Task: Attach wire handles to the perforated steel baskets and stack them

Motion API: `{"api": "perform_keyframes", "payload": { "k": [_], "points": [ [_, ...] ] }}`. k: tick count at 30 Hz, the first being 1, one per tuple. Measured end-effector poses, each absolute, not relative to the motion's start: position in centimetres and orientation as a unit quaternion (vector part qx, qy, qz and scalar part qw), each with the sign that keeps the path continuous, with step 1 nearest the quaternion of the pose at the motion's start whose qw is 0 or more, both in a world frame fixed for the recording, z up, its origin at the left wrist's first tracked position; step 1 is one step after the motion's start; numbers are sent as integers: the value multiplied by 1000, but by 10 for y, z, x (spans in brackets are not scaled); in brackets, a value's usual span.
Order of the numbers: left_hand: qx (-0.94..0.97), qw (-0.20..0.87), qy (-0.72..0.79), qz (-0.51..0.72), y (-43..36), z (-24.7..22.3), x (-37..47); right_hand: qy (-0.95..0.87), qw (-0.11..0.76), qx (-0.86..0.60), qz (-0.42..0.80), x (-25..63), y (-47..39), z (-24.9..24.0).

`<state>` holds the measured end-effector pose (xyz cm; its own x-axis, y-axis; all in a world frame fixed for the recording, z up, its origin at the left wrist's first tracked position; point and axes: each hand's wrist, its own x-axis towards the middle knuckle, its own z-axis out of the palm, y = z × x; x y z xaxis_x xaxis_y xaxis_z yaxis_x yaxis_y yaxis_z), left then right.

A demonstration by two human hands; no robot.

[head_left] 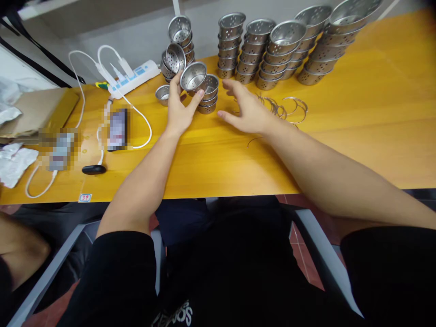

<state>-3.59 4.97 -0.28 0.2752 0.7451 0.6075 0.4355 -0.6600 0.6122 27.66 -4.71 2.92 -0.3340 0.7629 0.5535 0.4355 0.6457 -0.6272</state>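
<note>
My left hand [181, 107] grips a perforated metal cup [194, 78] by its side, thumb in front, tilted toward me. Close behind and to the right of it stands a short stack of similar cups [208, 101]. My right hand [243, 106] hovers just right of that stack, fingers apart and holding nothing. A single small cup [162, 95] sits left of my left hand, partly hidden by it. Beyond, more perforated cups [176, 58] lean against a taller stack [180, 30]. Thin wire rings [295, 110] lie beyond my right forearm.
Several tall cup stacks [231, 45] line the wall, reaching to the right. To the left are a white power strip [136, 79] with cables, a phone [117, 129], another blurred device [61, 151], a black oval object [94, 170] and a cardboard package [37, 111]. Another person's arm [23, 247] shows at lower left.
</note>
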Motion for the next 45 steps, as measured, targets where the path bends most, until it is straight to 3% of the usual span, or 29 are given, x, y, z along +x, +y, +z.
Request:
{"api": "perform_keyframes", "payload": {
  "k": [10, 20, 27, 45],
  "points": [
    [810, 169, 325, 458, 49, -4, -27, -789, 438, -350, 251, 264, -64, 40],
    [813, 169, 320, 457, 34, 17, -22, -799, 418, -378, 211, 259, -70, 54],
    [762, 207, 365, 493, 63, -7, -14, -811, 433, -336, 202, 264, -63, 46],
    [744, 255, 337, 518, 58, -4, -3, -809, 419, -360, 201, 264, -70, 56]
  ]
}}
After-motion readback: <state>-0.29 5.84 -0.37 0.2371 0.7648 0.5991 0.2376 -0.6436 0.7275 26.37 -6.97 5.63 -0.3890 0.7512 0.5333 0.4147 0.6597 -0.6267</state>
